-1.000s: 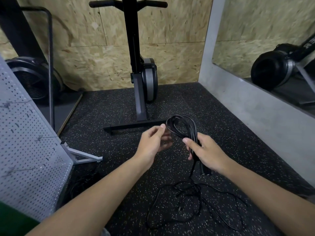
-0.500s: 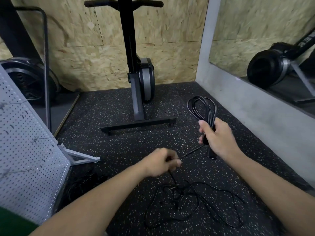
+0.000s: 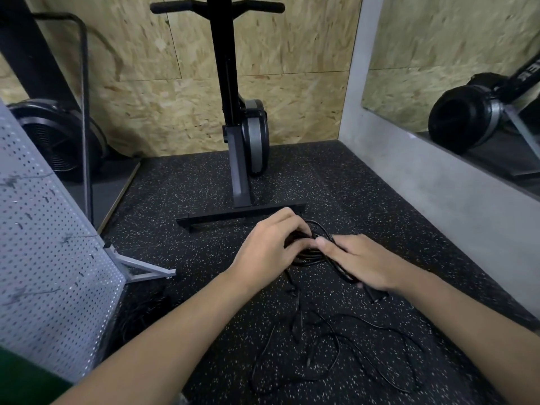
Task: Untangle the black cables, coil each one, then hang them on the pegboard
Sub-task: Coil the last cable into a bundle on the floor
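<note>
A black coiled cable (image 3: 312, 252) sits between both hands above the speckled floor. My left hand (image 3: 268, 247) curls its fingers around the coil's left side. My right hand (image 3: 362, 264) grips the right side of the coil, with the cable's plug end (image 3: 377, 295) sticking out below the palm. One strand drops from the coil to a loose tangle of thin black cables (image 3: 336, 352) lying on the floor in front of me. The white perforated pegboard (image 3: 43, 258) stands at the left on a metal foot.
A black exercise machine (image 3: 242, 147) stands on its crossbar base just beyond my hands. A grey concrete ledge (image 3: 438, 194) with a mirror runs along the right. A fan wheel (image 3: 55, 141) sits at the back left. More dark cable lies under the pegboard (image 3: 146, 314).
My left hand rose from the floor strand up to the coil. My right hand brought the coil down and toward the middle, so both hands now meet on it.
</note>
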### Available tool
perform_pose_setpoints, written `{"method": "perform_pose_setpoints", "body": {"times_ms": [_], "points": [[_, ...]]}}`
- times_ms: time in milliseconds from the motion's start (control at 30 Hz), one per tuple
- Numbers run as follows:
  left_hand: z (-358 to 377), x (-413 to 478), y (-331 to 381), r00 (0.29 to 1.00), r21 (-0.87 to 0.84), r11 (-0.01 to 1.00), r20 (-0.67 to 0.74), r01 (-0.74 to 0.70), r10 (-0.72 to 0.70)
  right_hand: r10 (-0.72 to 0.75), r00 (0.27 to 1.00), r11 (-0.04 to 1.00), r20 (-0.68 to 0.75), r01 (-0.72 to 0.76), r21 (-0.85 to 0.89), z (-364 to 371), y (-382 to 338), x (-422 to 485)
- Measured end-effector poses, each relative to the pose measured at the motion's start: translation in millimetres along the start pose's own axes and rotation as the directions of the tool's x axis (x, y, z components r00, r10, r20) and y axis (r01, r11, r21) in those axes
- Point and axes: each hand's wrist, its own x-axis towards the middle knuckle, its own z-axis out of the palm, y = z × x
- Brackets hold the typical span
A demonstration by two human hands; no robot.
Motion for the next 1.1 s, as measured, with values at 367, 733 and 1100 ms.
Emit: {"method": "perform_pose_setpoints", "body": {"times_ms": [367,733,1100], "points": [[-4.5,0.3,-17.8,0.956,0.004,0.957,0.045,0.291,-0.291,0.000,0.994,0.999,0.108,0.006,-0.053,-1.3,5.1,2.8],[3.3,-20.5,-42.8,0.674,-0.239,0.671,0.526,0.702,-0.519,-0.085,0.996,0.973,-0.042,0.092,0.210,-6.8,9.7,3.9],[18.9,-15.2,-37.3,0.803,-0.250,0.765,0.237,0.594,-0.546,-0.129,0.981,0.984,-0.147,0.145,0.106,-8.8,11.9,1.4]]}}
